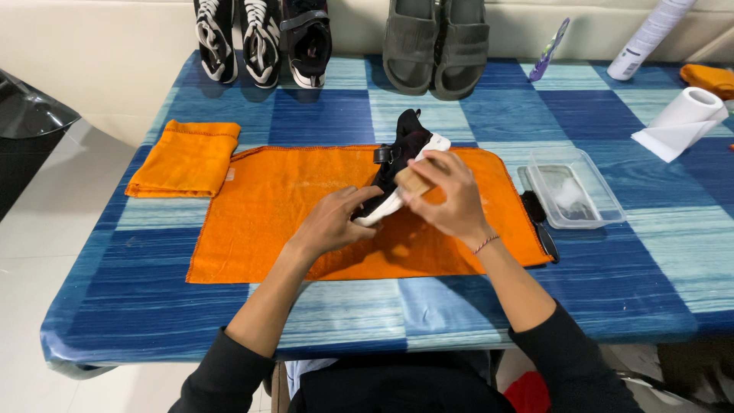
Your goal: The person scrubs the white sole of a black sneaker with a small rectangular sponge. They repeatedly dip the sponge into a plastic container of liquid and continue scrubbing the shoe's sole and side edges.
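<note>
A black shoe with a white sole [404, 149] lies on its side on an orange towel [275, 206] spread over the table's middle. My left hand [332, 222] grips the shoe's near end, holding it down. My right hand [447, 191] is closed around a tan wooden brush [414, 182] and presses it against the white sole. The bristles are hidden under my fingers.
A folded orange cloth [186, 158] lies at the left. A clear plastic tub [573, 187] and a black brush [539, 222] sit at the right. Black sneakers [260, 38], grey slides [436, 46], a toothbrush [549, 50], a spray can [650, 34] and a paper roll [684, 115] line the back.
</note>
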